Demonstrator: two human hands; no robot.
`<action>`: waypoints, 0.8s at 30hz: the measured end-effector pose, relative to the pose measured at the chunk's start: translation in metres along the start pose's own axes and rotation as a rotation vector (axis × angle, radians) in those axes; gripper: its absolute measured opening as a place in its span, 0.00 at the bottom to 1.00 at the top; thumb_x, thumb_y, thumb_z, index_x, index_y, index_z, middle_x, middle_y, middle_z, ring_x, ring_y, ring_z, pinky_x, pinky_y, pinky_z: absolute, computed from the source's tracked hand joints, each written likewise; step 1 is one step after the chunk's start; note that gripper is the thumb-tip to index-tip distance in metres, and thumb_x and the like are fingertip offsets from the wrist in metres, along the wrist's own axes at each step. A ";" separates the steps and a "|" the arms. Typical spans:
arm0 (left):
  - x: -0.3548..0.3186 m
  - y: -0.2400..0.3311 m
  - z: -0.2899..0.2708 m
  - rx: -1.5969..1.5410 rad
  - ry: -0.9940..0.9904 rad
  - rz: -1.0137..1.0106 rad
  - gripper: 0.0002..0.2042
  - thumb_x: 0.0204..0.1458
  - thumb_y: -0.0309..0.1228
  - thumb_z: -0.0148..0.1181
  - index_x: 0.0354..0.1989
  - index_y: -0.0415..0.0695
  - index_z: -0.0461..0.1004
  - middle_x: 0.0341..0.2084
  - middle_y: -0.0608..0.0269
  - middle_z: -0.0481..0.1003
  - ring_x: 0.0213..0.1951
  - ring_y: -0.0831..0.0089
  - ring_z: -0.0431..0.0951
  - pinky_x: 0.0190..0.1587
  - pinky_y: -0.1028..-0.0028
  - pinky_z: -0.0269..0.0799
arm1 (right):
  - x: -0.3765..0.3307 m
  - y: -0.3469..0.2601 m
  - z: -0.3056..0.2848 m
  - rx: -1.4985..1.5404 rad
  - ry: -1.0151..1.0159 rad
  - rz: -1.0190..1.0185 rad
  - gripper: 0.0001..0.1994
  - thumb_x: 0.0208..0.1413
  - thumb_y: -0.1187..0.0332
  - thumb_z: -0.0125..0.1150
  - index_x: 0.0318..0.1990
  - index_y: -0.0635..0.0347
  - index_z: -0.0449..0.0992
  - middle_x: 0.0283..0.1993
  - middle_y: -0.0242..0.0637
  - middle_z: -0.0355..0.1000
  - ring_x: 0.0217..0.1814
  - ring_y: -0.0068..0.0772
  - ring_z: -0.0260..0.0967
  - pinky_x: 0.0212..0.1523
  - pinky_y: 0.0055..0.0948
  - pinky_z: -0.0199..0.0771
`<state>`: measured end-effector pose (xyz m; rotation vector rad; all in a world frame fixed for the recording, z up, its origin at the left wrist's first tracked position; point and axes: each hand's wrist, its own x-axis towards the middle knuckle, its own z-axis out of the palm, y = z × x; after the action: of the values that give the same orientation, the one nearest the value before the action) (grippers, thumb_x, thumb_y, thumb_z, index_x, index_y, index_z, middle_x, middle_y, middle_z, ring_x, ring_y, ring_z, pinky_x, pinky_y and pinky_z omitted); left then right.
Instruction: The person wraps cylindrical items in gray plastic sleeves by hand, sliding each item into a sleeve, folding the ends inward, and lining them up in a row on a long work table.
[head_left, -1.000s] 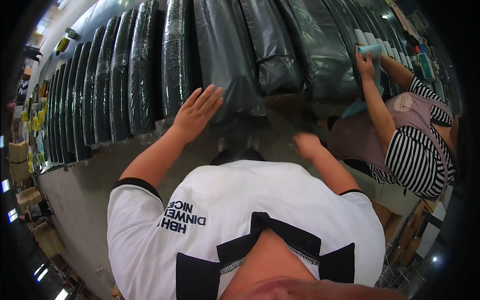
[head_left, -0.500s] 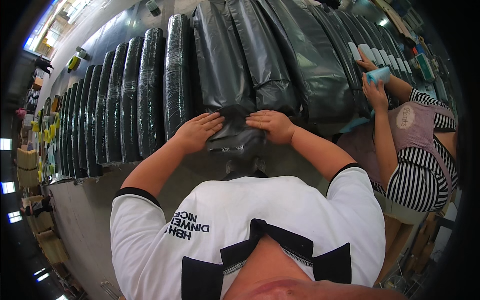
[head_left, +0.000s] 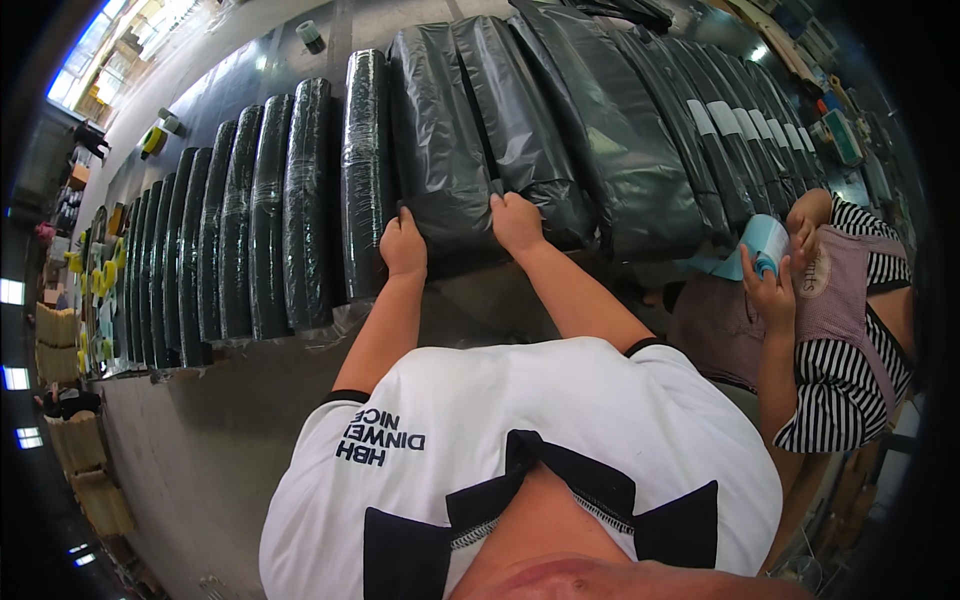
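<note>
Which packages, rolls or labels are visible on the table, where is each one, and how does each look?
Black plastic-wrapped package: table centre, long and bulky; left hand and right hand grip its near end.
Film-wrapped dark rolls: to its left, a row of slim upright-lying cylinders.
Dark packages with white labels: to the right, flat, small white rectangles.
Light blue roll: held by a co-worker at right.

I'm in a packing workshop or warehouse: long black plastic-wrapped rolls (head_left: 300, 210) lie in a row on the concrete floor (head_left: 200, 440), cardboard boxes (head_left: 75, 470) stacked left of them, tape rolls (head_left: 155, 140) beyond them.
</note>
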<state>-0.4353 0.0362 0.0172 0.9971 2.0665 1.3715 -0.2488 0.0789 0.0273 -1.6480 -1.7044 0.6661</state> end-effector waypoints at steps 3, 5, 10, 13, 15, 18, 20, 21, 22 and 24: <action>0.012 -0.006 0.004 0.372 -0.186 0.016 0.18 0.58 0.41 0.52 0.40 0.36 0.76 0.37 0.40 0.77 0.45 0.45 0.76 0.48 0.60 0.70 | 0.017 0.004 0.007 -0.338 -0.403 -0.064 0.15 0.59 0.64 0.46 0.32 0.67 0.75 0.38 0.56 0.75 0.45 0.58 0.73 0.47 0.49 0.71; 0.015 -0.007 0.007 0.474 -0.263 -0.008 0.17 0.55 0.40 0.55 0.47 0.41 0.74 0.42 0.44 0.77 0.49 0.46 0.75 0.52 0.60 0.69 | 0.019 0.002 0.010 -0.369 -0.436 0.029 0.13 0.58 0.66 0.46 0.37 0.68 0.73 0.41 0.57 0.75 0.48 0.58 0.73 0.49 0.49 0.71; 0.017 0.041 0.013 0.935 -0.418 0.127 0.23 0.56 0.29 0.50 0.61 0.48 0.59 0.56 0.50 0.65 0.54 0.50 0.71 0.53 0.59 0.70 | 0.020 -0.017 -0.011 -0.452 -0.462 0.030 0.15 0.58 0.70 0.48 0.51 0.66 0.67 0.49 0.51 0.74 0.52 0.49 0.74 0.51 0.41 0.74; 0.036 0.058 0.015 0.991 -0.316 0.549 0.25 0.51 0.23 0.55 0.60 0.47 0.62 0.56 0.52 0.63 0.53 0.52 0.70 0.53 0.60 0.70 | 0.005 -0.012 -0.052 -0.326 -0.157 -0.516 0.12 0.54 0.71 0.51 0.46 0.60 0.71 0.47 0.44 0.74 0.49 0.45 0.73 0.49 0.41 0.74; 0.049 0.073 0.030 0.690 -0.226 0.744 0.25 0.48 0.22 0.58 0.58 0.44 0.65 0.54 0.51 0.66 0.50 0.55 0.72 0.53 0.62 0.70 | 0.003 0.008 -0.101 -0.079 0.222 -0.879 0.10 0.52 0.72 0.53 0.43 0.57 0.73 0.45 0.41 0.74 0.48 0.45 0.72 0.50 0.41 0.72; 0.041 0.124 0.099 0.103 -0.494 0.605 0.21 0.48 0.24 0.61 0.53 0.37 0.69 0.44 0.51 0.74 0.44 0.62 0.76 0.50 0.69 0.70 | 0.034 0.086 -0.178 -0.465 0.542 -0.365 0.21 0.49 0.62 0.62 0.50 0.61 0.70 0.55 0.48 0.67 0.58 0.51 0.63 0.58 0.47 0.61; 0.033 0.126 0.175 -0.122 -0.696 0.364 0.22 0.52 0.34 0.62 0.53 0.37 0.68 0.41 0.52 0.76 0.40 0.67 0.76 0.44 0.68 0.72 | 0.052 0.140 -0.210 -0.720 0.620 0.142 0.30 0.53 0.51 0.60 0.57 0.64 0.65 0.61 0.53 0.62 0.62 0.56 0.60 0.63 0.49 0.58; 0.032 0.126 0.215 -0.139 -0.765 0.267 0.23 0.53 0.37 0.62 0.54 0.37 0.67 0.40 0.52 0.75 0.39 0.68 0.76 0.41 0.67 0.72 | 0.058 0.159 -0.220 -0.591 0.473 0.436 0.35 0.53 0.45 0.58 0.58 0.65 0.65 0.61 0.53 0.62 0.62 0.56 0.59 0.62 0.49 0.58; 0.030 0.134 0.240 -0.208 -0.963 -0.015 0.26 0.53 0.41 0.62 0.53 0.35 0.67 0.38 0.53 0.75 0.37 0.67 0.75 0.38 0.68 0.71 | 0.063 0.149 -0.237 -0.569 0.186 0.574 0.36 0.53 0.42 0.56 0.60 0.63 0.65 0.61 0.50 0.63 0.63 0.54 0.59 0.62 0.49 0.58; 0.010 0.165 0.274 -0.129 -0.830 -0.155 0.22 0.52 0.42 0.64 0.44 0.37 0.67 0.33 0.59 0.69 0.33 0.71 0.70 0.33 0.71 0.68 | 0.066 0.152 -0.243 -0.571 0.193 0.516 0.35 0.50 0.41 0.58 0.59 0.59 0.68 0.59 0.47 0.66 0.63 0.52 0.60 0.61 0.48 0.60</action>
<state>-0.1950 0.2434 0.0605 1.0785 1.3757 0.7915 0.0352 0.1344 0.0775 -2.5083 -1.4039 0.2272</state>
